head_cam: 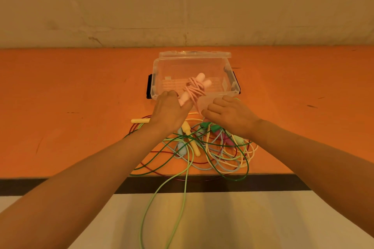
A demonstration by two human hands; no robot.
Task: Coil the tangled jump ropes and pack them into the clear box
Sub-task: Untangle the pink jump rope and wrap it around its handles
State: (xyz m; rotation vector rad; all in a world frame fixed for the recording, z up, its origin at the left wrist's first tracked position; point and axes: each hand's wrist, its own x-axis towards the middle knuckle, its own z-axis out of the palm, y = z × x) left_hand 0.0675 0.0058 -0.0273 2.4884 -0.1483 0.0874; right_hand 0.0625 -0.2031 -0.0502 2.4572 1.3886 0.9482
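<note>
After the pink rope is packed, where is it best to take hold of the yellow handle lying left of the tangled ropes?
Probably grip the pale yellow plastic handle around its rounded free left end, coming from above and the left. It lies flat and sideways on the orange table, and its right end runs under the left hand, towards the tangled coloured cords.

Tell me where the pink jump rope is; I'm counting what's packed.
In the head view the coiled pink jump rope is at centre, over the clear box's near rim, held by the left hand.
</note>
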